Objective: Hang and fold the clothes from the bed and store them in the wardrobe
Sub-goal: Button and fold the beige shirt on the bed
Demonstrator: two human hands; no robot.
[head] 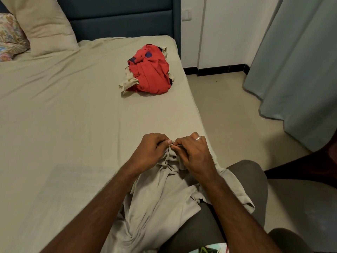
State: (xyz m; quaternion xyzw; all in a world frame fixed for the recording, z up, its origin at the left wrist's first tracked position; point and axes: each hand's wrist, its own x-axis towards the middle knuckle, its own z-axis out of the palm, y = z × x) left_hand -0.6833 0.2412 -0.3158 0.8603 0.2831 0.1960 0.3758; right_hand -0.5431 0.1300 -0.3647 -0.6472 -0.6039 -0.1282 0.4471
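Observation:
A beige button shirt lies crumpled at the bed's near edge and over my lap. My left hand and my right hand meet at its top, each pinching the fabric by the collar; a dark button shows just below them. A ring sits on my right hand. Farther up the bed rests a heap of clothes, red cloth on top with dark blue patches and beige cloth poking out beneath.
A cream pillow and a floral pillow lean on the dark blue headboard at the back left. Grey curtains hang at the right over pale floor. A dark piece of furniture stands by my right knee.

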